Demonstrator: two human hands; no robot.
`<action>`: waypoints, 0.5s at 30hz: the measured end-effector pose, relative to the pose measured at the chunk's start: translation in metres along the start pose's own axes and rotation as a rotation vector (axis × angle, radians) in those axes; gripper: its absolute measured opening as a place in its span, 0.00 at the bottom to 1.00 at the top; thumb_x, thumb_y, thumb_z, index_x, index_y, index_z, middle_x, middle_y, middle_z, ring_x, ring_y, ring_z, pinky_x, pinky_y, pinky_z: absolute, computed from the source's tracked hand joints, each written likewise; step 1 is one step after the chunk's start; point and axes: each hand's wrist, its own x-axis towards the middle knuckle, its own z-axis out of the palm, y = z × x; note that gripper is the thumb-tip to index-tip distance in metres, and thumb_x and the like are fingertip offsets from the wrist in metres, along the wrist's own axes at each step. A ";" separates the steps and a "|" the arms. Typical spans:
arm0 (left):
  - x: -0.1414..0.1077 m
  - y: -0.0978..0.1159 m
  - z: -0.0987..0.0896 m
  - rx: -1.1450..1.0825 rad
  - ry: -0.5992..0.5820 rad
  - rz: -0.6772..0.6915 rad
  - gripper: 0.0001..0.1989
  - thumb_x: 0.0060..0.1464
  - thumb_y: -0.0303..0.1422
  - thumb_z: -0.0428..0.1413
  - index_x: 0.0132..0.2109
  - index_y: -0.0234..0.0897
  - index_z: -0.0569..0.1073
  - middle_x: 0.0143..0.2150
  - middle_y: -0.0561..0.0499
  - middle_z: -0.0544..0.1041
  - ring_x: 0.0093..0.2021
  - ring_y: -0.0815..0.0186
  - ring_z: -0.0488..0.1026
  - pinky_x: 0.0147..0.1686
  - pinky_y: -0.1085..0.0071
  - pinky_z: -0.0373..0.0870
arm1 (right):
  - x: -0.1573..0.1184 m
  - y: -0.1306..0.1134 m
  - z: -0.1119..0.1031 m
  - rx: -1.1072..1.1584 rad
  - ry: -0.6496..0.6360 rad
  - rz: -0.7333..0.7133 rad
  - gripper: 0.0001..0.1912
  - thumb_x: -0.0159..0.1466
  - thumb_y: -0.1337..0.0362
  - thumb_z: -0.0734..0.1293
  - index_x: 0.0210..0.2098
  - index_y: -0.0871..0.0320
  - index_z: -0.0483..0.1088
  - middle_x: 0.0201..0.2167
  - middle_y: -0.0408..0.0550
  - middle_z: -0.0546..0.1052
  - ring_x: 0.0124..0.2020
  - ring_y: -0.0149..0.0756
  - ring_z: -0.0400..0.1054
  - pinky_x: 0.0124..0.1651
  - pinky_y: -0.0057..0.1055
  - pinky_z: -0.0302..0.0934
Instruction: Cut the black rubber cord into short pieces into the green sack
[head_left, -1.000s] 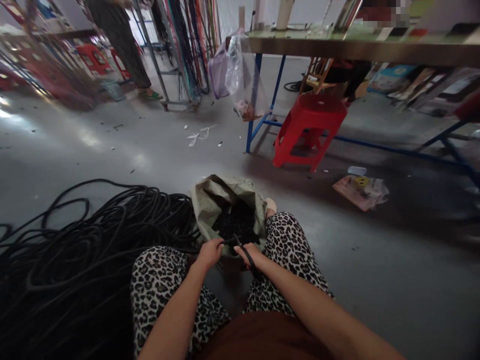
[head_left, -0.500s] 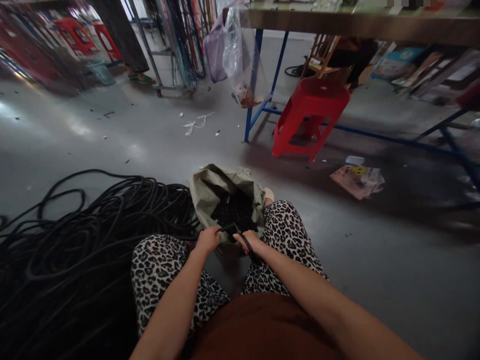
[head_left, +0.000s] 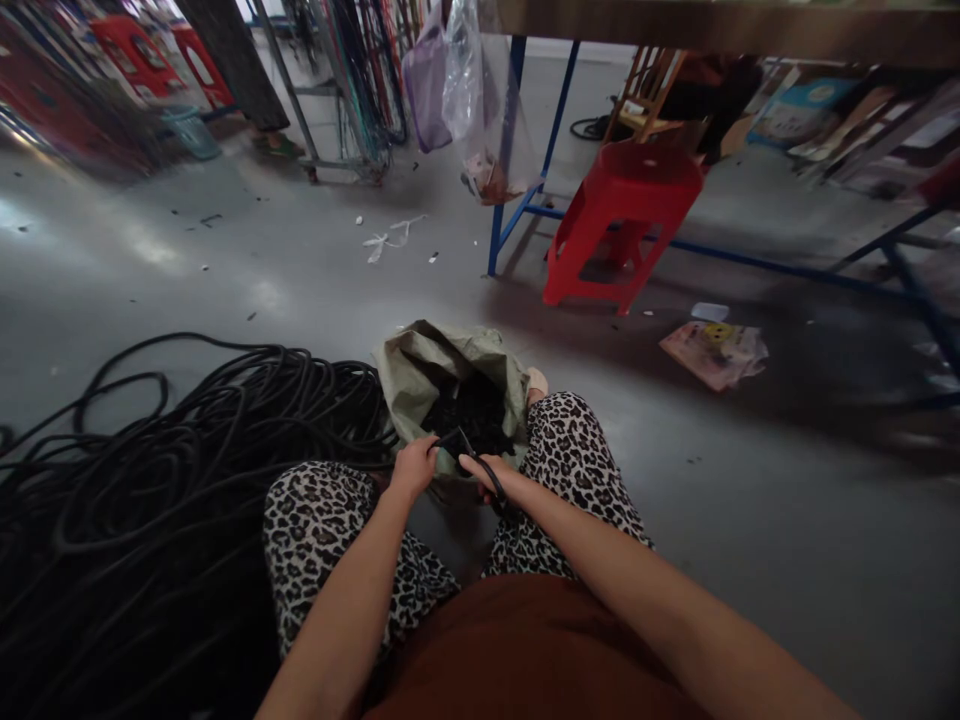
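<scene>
My left hand point(head_left: 415, 465) is closed around a black cord point(head_left: 448, 439), whose short end sticks out to the right. In my right hand point(head_left: 486, 472) is a pair of scissors point(head_left: 496, 487) with black handles; its blades point up and left, close to the cord's end. Both hands are over the near rim of a greenish woven sack point(head_left: 405, 375) that stands open between my knees. Short black pieces point(head_left: 476, 405) lie inside the sack. To the left, a large heap of coiled black cord point(head_left: 225, 430) spreads over the floor.
Ahead on the right, a red plastic stool point(head_left: 626, 225) stands by a blue-legged table point(head_left: 712, 32). Plastic bags point(head_left: 465, 90) hang at the table's corner. A wheeled rack point(head_left: 345, 120) with cords stands at the back left, near a person's leg point(head_left: 232, 65). Flat packets point(head_left: 716, 352) lie on the floor.
The view has tilted down slightly. The scissor blades now show more plainly, angled upward, and the cord end beside them looks shorter. Both hands keep their grips.
</scene>
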 end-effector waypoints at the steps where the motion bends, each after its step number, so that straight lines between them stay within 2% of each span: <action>1: 0.000 0.000 0.000 0.003 -0.003 0.002 0.17 0.56 0.32 0.47 0.51 0.38 0.70 0.50 0.47 0.73 0.49 0.65 0.69 0.50 0.70 0.61 | 0.000 0.000 0.000 -0.008 -0.008 -0.004 0.24 0.63 0.46 0.56 0.39 0.62 0.68 0.12 0.40 0.65 0.10 0.28 0.61 0.14 0.21 0.55; 15: -0.004 0.003 -0.001 0.043 -0.027 0.072 0.16 0.56 0.32 0.47 0.51 0.39 0.70 0.48 0.48 0.74 0.48 0.65 0.69 0.50 0.71 0.62 | -0.001 -0.004 0.002 -0.058 -0.037 -0.003 0.24 0.64 0.48 0.56 0.41 0.63 0.69 0.12 0.41 0.67 0.12 0.30 0.63 0.16 0.23 0.58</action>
